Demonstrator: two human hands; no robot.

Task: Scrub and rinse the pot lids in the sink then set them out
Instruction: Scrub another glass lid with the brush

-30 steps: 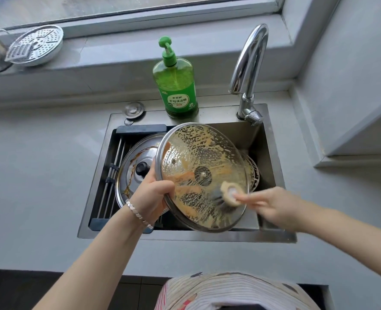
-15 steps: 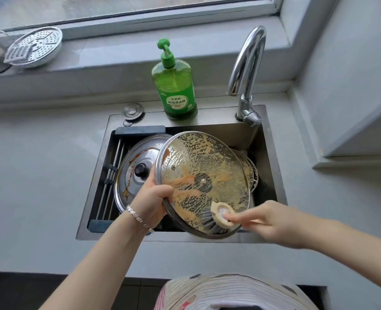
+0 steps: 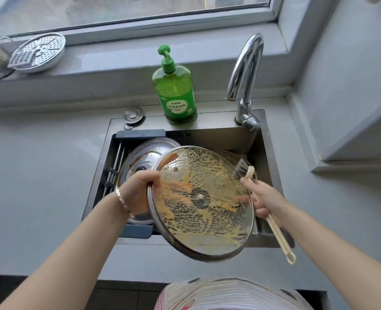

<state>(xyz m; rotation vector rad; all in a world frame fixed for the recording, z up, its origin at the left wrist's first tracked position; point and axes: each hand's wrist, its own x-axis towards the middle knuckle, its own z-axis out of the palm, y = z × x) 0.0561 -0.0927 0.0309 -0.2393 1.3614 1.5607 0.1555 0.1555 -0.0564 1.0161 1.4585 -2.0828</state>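
Daylight comes thru a window [image 3: 129, 10] w/ a pale frame, above a grey sill [image 3: 118, 57]. Grey countertop [image 3: 39, 175] runs L to R, plain grey wall [image 3: 352, 74] at right. Dark tiled floor [image 3: 122, 296] below counter edge

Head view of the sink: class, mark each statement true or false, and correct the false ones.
1. The left hand grips the glass lid by its rim. True.
2. The right hand holds a sponge. False: it holds a long-handled brush.
3. Water is streaming from the faucet. False: no stream shows.
4. A steel lid lies in the sink behind the glass lid. True.
5. The glass lid is spotless. False: orange smears and suds cover it.
6. The green soap bottle stands on the sink's back ledge. True.
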